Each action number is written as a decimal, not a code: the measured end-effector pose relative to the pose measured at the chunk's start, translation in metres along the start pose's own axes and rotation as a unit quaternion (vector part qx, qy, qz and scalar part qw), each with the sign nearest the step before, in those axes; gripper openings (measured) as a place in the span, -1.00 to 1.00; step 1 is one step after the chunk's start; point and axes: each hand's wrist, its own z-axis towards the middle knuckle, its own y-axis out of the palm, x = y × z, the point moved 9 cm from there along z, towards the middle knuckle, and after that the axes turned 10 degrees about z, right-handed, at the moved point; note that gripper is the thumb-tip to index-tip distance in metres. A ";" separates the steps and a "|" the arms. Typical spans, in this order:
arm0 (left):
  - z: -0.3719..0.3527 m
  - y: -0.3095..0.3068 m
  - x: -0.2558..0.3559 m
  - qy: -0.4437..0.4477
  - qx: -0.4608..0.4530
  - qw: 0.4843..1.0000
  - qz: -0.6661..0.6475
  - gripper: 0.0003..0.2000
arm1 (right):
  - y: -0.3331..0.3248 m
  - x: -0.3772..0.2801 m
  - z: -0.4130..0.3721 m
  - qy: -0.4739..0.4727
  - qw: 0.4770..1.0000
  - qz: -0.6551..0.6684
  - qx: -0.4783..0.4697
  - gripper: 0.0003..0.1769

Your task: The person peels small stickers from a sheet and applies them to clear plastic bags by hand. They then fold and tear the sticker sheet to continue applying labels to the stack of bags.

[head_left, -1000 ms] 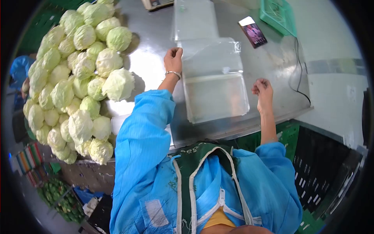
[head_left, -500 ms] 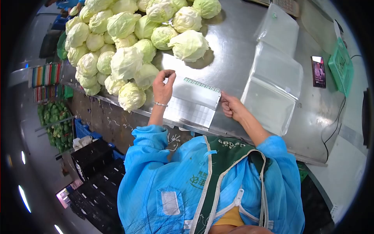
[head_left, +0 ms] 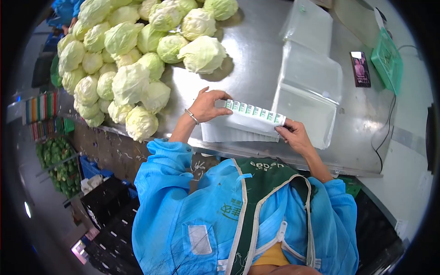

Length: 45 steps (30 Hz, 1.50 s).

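Stainless-steel desk (head_left: 254, 55) beneath us, bright with reflected light, carries a heap of pale green cabbages (head_left: 130, 82) on our left, piled against and over each other, perhaps to use less of the surface. Near its front edge, directly before our apron (head_left: 265, 183), we hold a label sheet (head_left: 253, 112) with 1 row of green-and-white labels along its upper edge. Our left hand (head_left: 208, 106) pinches the sheet near 1 upper corner, thumb and fingers closed on it; our right hand (head_left: 295, 135) grips the opposite end, thumb bent at the edge. Held by its 2 ends, the sheet spans the gap between our hands, a grip that seems meant to spread it and leave the printed row uncovered. White paper (head_left: 217, 132) lies beneath it, at the desk's edge, within easy reach. Clear plastic bags (head_left: 306, 112) lie flat and overlapping just beyond our right hand, likely set there to be handy. Farther right, a phone (head_left: 361, 68) lies face up, its lit screen visible, beside a green plastic basket (head_left: 397, 81), both apparently placed aside from the sheet and the cabbages.
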 end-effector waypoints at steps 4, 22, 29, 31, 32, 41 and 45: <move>0.009 0.003 0.019 -0.033 -0.031 0.991 -0.124 -0.76 | -0.030 -0.010 -0.013 -0.051 0.991 -0.112 0.060 -0.64; 0.016 0.004 0.056 -0.026 -0.018 0.991 -0.128 -0.75 | 0.054 -0.065 0.046 -0.190 0.884 -0.425 -0.040 -0.53; 0.009 0.006 0.049 0.032 -0.005 0.975 -0.222 -0.79 | 0.016 -0.065 0.046 -0.122 0.885 -0.448 -0.033 -0.68; 0.008 0.007 0.048 0.018 -0.012 0.979 -0.203 -0.81 | 0.013 -0.054 0.048 -0.070 0.897 -0.432 -0.059 -0.71; 0.007 0.006 0.047 -0.001 -0.023 0.983 -0.182 -0.81 | 0.010 -0.054 0.048 -0.061 0.906 -0.415 -0.052 -0.72; 0.008 0.015 0.041 -0.024 -0.016 0.986 -0.163 -0.80 | -0.007 -0.064 0.039 -0.063 0.917 -0.393 -0.038 -0.71; 0.004 0.013 0.025 -0.049 -0.003 0.985 -0.166 -0.78 | -0.042 -0.065 0.024 -0.090 0.969 -0.230 0.003 -0.76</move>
